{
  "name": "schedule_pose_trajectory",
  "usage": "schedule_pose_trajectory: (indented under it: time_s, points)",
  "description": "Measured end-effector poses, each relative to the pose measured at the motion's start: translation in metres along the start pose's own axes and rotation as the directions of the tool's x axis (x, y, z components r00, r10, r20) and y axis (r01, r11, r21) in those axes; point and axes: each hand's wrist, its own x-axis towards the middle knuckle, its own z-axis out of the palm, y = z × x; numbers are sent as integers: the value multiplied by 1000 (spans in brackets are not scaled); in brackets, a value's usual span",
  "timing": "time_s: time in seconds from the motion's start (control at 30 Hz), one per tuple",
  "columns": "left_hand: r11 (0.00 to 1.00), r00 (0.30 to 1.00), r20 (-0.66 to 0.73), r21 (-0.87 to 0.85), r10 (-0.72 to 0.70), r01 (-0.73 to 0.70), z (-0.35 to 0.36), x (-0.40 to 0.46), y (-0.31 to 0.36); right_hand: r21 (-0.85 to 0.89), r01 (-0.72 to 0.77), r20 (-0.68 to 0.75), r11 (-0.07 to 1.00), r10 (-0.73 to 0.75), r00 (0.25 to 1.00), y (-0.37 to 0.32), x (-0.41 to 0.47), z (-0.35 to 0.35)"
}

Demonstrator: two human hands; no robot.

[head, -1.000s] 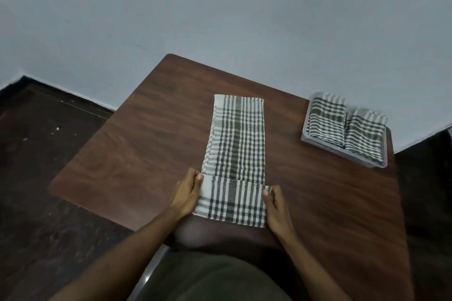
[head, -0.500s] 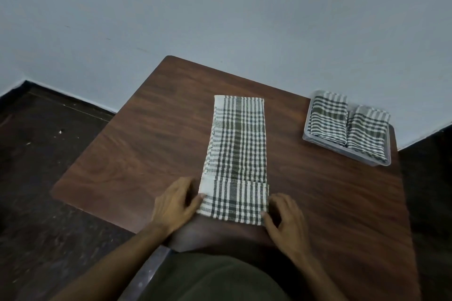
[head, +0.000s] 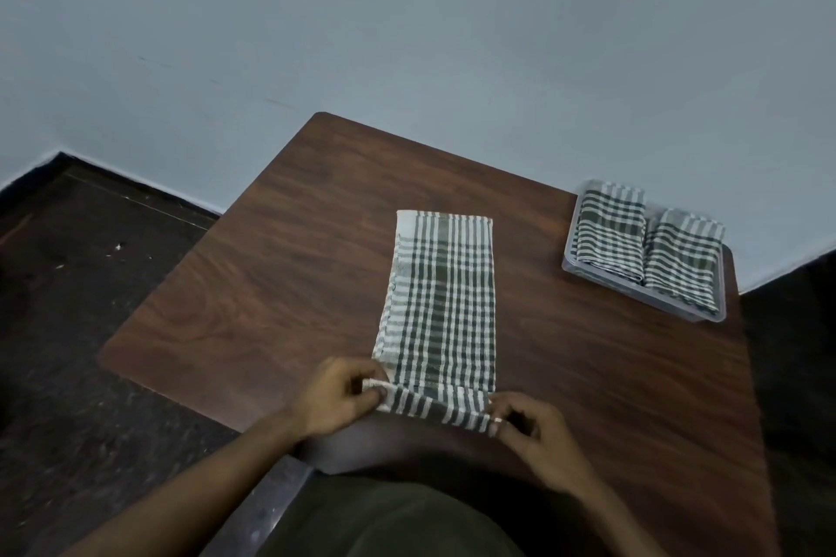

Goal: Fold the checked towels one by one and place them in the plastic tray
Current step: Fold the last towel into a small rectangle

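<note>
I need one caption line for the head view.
Both hands pinch the checked towel's near end; two folded towels fill the tray.

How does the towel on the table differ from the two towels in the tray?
The towel on the table lies as one long strip, only partly folded; the two towels in the tray are compact folded bundles. The left hand and right hand pinch the strip's near end; nothing touches the tray towels. The strip rests on the bare wooden table; the bundles sit side by side inside the plastic tray. All share the dark-and-white check.
</note>
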Motion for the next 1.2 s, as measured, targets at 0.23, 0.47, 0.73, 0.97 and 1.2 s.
schedule_pose_trajectory:
  time_s: [0.23,0.47,0.73,0.97,1.2]
  points:
    - [600,834,-134,-755,-535,263,10,47,11,546,-186,-216,817,352,911,-21,56,4]
    - [648,800,-153,-682,-580,339,8,57,-1,589,-318,-127,743,474,872,-4,86,9]
    - [841,823,-368,-493,-432,222,21,60,-16,420,-238,-352,876,399,847,4,85,21]
    - [854,911,-299,511,284,-99,14,20,-20,-609,200,-143,768,-354,924,28,36,21]
    - [660,948,-17,721,319,-210,18,28,-33,-765,215,2,607,-332,943,25,48,19]
